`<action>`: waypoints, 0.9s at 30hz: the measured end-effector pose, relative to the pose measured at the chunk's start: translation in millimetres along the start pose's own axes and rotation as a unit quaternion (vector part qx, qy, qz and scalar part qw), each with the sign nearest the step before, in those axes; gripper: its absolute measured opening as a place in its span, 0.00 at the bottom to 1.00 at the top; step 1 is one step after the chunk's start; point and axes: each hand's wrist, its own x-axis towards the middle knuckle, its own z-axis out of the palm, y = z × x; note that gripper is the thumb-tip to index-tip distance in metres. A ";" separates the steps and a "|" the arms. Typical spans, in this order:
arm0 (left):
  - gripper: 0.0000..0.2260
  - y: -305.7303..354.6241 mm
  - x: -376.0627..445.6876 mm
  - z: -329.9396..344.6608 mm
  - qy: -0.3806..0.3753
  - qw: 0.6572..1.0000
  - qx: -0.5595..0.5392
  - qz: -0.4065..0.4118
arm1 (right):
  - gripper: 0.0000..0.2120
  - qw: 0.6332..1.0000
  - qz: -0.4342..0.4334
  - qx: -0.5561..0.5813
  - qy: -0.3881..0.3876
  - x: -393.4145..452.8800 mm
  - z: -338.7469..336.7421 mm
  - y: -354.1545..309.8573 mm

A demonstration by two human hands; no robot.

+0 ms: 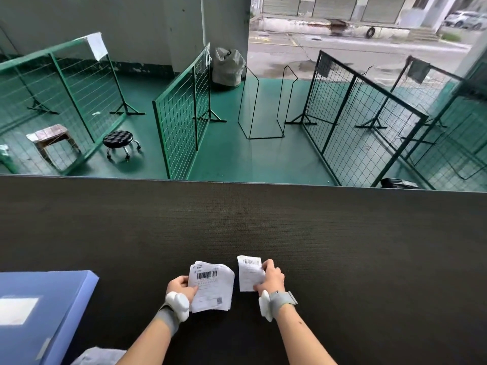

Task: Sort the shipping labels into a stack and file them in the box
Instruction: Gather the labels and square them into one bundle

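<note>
My left hand (181,287) grips the left edge of a stack of white shipping labels (212,285), barcode side up, just above the black table top (263,227). To its right, my right hand (271,276) pinches a single white label (249,272) by its right edge, held a small gap apart from the stack. A blue file box (47,312) with a white label patch lies flat at the table's near left corner, closed as far as I can tell.
Crumpled white paper or plastic (100,355) shows at the bottom edge beside the blue box. Beyond the table's far edge are green wire fence panels (181,117), a black wheeled stool (118,139), a small wooden stool (51,134) and a grey sack (228,67).
</note>
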 end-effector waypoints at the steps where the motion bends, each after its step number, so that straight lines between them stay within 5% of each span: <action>1: 0.13 -0.4 0.2 -0.5 0.000 1.000 0.001 0.000 | 0.25 1.000 0.008 0.021 0.001 -1.1 0.1 -1.4; 6: 0.13 -0.7 0.8 -1.2 0.003 1.000 -0.003 -0.003 | 0.18 0.986 0.055 0.159 0.023 -2.6 -2.3 -2.4; 10: 0.14 -1.5 5.2 -3.5 0.014 1.000 -0.016 -0.002 | 0.14 0.969 -0.001 0.245 0.033 -1.6 -13.8 -8.1; 13: 0.15 0.5 6.6 -1.6 0.014 0.999 -0.040 0.008 | 0.11 0.951 -0.035 0.306 -0.041 -5.4 -26.7 -17.6; 16: 0.16 3.6 6.6 3.0 -0.044 0.996 -0.075 0.025 | 0.09 0.958 -0.066 0.205 -0.191 -8.3 -30.2 -26.9; 18: 0.14 5.1 6.4 7.2 -0.094 0.991 -0.088 0.028 | 0.11 0.958 -0.075 0.156 -0.227 -8.7 -24.2 -31.7; 22: 0.10 11.6 -0.6 13.9 -0.156 0.979 -0.126 0.030 | 0.14 0.958 -0.070 0.173 -0.216 -13.7 -11.2 -41.4; 27: 0.13 12.8 3.4 13.5 -0.146 0.981 -0.116 0.056 | 0.19 0.968 -0.072 0.153 -0.185 -15.1 -7.5 -42.1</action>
